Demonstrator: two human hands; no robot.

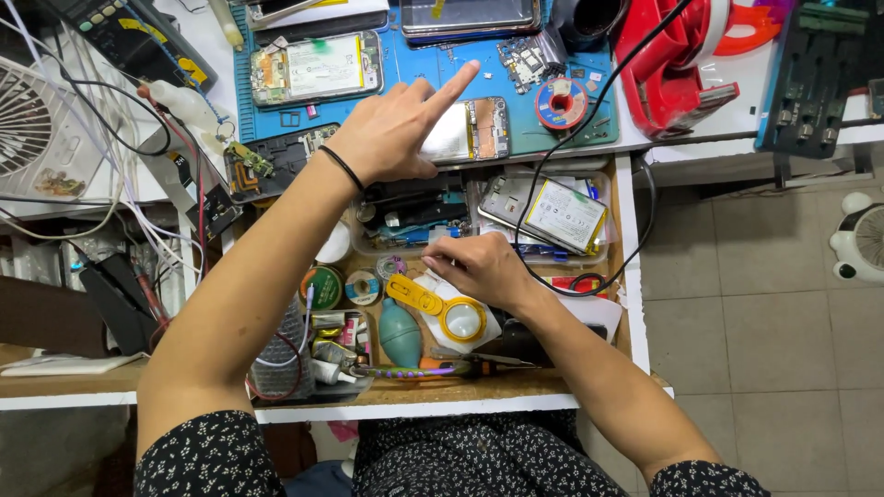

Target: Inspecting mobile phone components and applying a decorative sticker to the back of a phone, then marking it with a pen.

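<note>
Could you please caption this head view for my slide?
Left hand rests on an opened phone; right hand reaches into a cluttered drawer.

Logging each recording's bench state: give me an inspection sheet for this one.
Surface: blue mat on a white bench, open drawer below.
Job's things: opened phone under the left hand; the right hand reaches into the drawer.
Clutter: yellow magnifier, teal blower, solder spool, another opened phone, red tape dispenser.
Fingers: left spread, index extended; right curled, contents unclear.
Cables: black cable crossing the drawer; wires at left.
Surroundings: tiled floor, small fan.
</note>
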